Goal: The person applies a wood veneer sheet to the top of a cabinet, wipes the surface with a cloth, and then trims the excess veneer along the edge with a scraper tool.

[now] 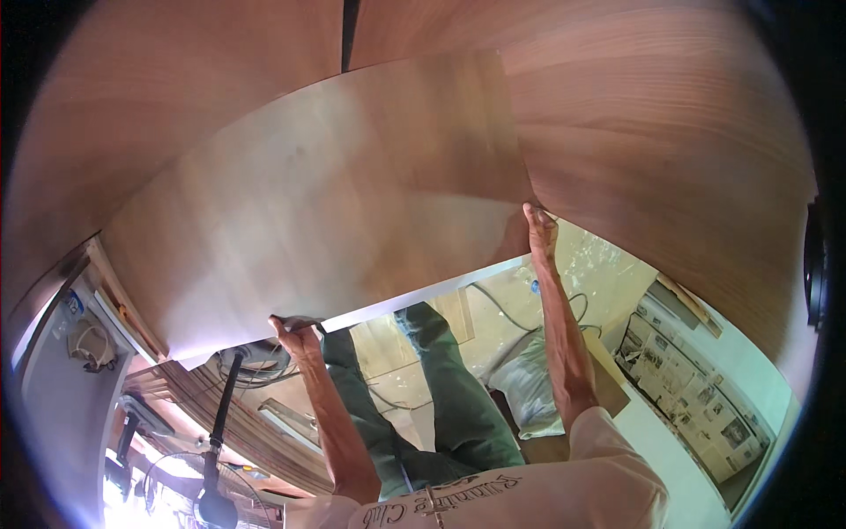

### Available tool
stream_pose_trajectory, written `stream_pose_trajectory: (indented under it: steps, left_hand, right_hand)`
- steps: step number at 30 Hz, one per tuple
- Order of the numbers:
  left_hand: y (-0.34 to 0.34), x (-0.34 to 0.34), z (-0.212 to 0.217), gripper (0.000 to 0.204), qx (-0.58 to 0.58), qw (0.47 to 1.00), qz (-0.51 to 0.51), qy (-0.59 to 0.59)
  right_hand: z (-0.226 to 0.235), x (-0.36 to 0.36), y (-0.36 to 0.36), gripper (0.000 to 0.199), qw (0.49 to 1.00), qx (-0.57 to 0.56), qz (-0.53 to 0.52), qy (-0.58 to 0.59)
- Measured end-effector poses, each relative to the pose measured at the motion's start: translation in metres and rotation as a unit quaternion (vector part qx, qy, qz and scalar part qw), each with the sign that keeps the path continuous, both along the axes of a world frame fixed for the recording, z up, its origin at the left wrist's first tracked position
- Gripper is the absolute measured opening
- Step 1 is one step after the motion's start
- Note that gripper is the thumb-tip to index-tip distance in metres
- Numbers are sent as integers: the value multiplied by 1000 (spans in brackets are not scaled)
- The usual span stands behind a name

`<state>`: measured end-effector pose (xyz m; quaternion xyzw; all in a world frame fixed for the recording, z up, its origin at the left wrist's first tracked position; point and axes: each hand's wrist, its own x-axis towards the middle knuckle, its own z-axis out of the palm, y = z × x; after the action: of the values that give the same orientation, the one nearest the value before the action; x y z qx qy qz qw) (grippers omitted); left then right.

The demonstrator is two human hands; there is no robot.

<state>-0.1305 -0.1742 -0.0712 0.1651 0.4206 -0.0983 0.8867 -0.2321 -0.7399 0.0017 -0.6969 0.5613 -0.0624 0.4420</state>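
Note:
A wide wood-grain board (352, 194) with a pale front edge spans the middle of the view. My left hand (298, 339) grips its near edge left of centre, thumb pressed along the rim. The right hand (541, 234) is closed round the board's near right corner, thumb upward. Fingers of both hands are partly hidden beneath the board. Larger reddish wood-grain panels rise beyond the board and along its right side, with a dark narrow gap (350, 35) between two of them.
Below are my green-trousered legs (441, 379) and cables on a stained floor. A white plastic bag (533, 388) lies right of them, with a newspaper-covered panel (692, 383) farther right. At lower left stand a fan (207, 502), a dark pole (225, 401) and stacked boards.

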Motion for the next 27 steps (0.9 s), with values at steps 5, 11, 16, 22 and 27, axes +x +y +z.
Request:
stream_pose_trajectory:
  steps: [5,11,16,22,27]
  left_hand:
    - [17,-7,-7,28,10,999,-7,-45]
    - [-42,13,33,29,73,997,-34,12]
    - [7,-9,-11,28,64,998,5,-27]
    - [10,-8,-19,23,93,995,25,-7]
    - [-31,9,21,27,115,993,-8,16]
  right_hand:
    - [2,15,14,54,997,-67,35,34]
    - [-14,-7,2,75,989,-109,44,89]
    - [-5,21,15,78,973,-87,90,195]
    - [15,28,60,86,946,-245,113,181]
    - [30,13,61,88,910,-309,85,263]
